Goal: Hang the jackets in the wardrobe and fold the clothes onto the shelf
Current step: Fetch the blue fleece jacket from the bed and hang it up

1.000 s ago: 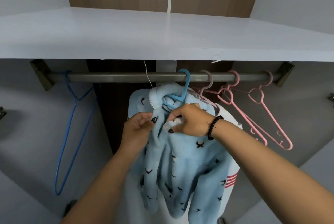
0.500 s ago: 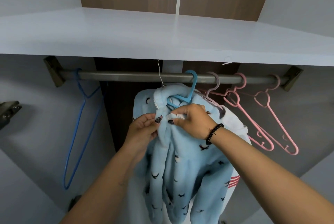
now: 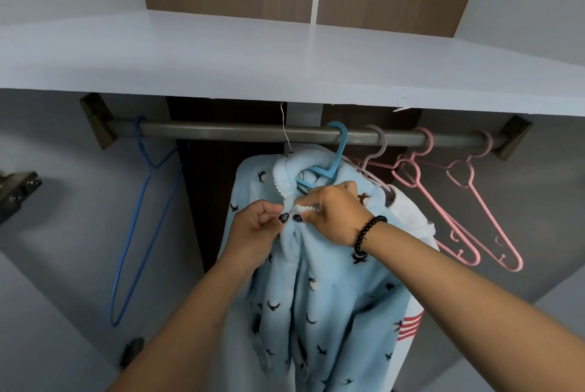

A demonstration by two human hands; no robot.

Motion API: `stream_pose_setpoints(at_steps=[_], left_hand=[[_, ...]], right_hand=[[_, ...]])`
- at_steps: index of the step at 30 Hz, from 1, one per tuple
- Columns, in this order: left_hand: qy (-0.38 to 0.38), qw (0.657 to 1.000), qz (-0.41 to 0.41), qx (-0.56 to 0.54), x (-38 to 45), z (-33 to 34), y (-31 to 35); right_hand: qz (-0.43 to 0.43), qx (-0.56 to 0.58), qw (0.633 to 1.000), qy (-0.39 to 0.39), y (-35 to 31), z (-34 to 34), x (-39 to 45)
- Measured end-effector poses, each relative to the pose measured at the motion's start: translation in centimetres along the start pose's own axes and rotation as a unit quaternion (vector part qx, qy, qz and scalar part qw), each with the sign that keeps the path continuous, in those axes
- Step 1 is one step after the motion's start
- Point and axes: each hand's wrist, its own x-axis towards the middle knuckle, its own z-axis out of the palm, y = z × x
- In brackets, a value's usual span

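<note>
Hands, left hand and right hand, both pinching jacket collar edges below rail

A grey metal rail runs across the wardrobe under the pale shelf, fixed by a bracket at each end. At its far left hangs a thin blue wire hanger. Around the middle, a light blue plastic hanger hooks over the rail and carries the pale blue fleece jacket with dark bird prints. Just right of it, a greyish hanger holds a white garment, and further right two pink hangers hang bare, side by side.
</note>
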Motion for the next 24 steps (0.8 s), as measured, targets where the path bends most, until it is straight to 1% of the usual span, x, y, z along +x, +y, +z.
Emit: stream_pose_setpoints(at_steps=[5,8,11,15,17,20,22,24], left_hand=[[0.023,0.999,0.029,-0.007,-0.3,0.3,0.1],[0.018,0.999,0.028,0.001,-0.3,0.4,0.2],[0.007,1.0,0.017,0.016,0.0,0.0,0.2],[0.014,0.999,0.008,-0.041,0.1,0.0,0.6],[0.023,0.998,0.009,-0.05,0.3,0.1,0.7],[0.018,0.997,-0.004,-0.07,0.7,0.0,0.5],[0.016,0.996,-0.025,-0.088,1.0,0.0,0.4],[-0.001,0.992,-0.056,-0.112,1.3,0.0,0.4]], right_hand=[[0.017,-0.044,0.999,0.005,-0.1,0.0,0.8],[0.025,-0.066,0.997,0.01,-0.3,0.4,1.2],[0.04,-0.025,0.999,-0.014,-0.1,0.0,1.6],[0.037,0.056,0.997,-0.047,0.7,-0.7,2.2],[0.036,0.067,0.996,-0.055,1.1,-0.8,2.4],[0.037,0.091,0.994,-0.057,1.5,-0.7,2.7],[0.035,0.094,0.993,-0.061,1.8,-0.6,2.8],[0.03,0.093,0.993,-0.07,2.2,-0.7,2.8]])
